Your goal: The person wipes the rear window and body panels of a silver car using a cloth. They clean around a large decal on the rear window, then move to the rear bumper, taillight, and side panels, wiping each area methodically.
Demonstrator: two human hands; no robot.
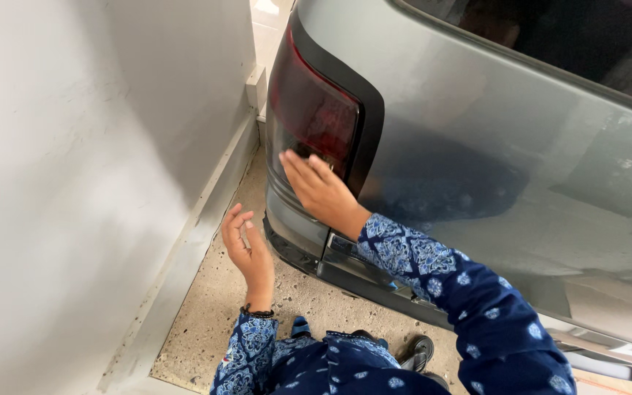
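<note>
My right hand [321, 192] lies flat, fingers together, on the lower part of a dark red tail light [310, 110] at the rear corner of a grey vehicle [491, 146]. A black trim band [369, 117] frames the light. My left hand [249, 252] hovers open in the air beside the vehicle's corner bumper [290, 223], palm turned toward the car, holding nothing. Both arms wear blue patterned sleeves, and a dark bracelet sits on my left wrist.
A white wall [74, 183] with a grey baseboard [184, 256] stands close on the left, leaving a narrow strip of speckled stone floor [213, 314]. My dark shoe [417, 352] shows near the bottom. The tinted window [565, 36] fills the top right.
</note>
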